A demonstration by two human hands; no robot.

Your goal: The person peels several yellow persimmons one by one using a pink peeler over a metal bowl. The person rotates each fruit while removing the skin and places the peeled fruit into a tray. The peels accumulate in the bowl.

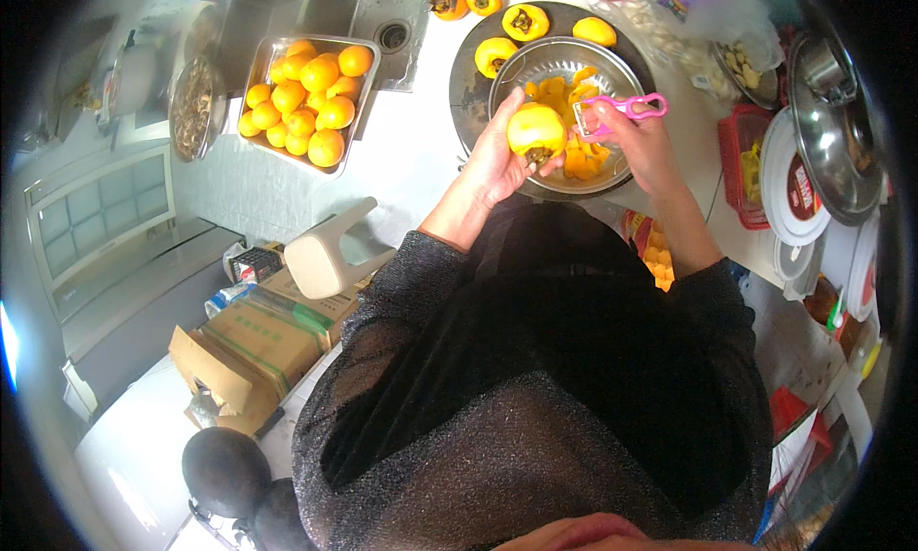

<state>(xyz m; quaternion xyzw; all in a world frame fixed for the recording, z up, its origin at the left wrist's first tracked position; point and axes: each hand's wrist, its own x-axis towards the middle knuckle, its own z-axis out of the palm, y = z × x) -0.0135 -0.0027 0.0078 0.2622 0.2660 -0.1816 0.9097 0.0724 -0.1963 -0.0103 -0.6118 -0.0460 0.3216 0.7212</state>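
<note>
My left hand [505,153] grips a persimmon [536,129] over a round metal bowl [566,186], its stem end tilted down towards me. In my right hand [635,142] is a pink-handled peeler [635,107], its blade held just right of the fruit. Orange strips of peel [587,156] lie in the bowl. The bowl stands on a dark round board [470,85]. Along the board's far side rest several yellow persimmons, one at the top [526,22] and another at the right [594,31]. Two orange persimmons [484,1] sit on the counter behind.
At the left, a metal tray [247,138] holds many orange persimmons beside a steel sink [351,6]. A red plastic basket [731,171], white lids [778,181] and a large metal basin [832,149] crowd the right. A stool [315,264] and cardboard boxes [262,336] stand below left.
</note>
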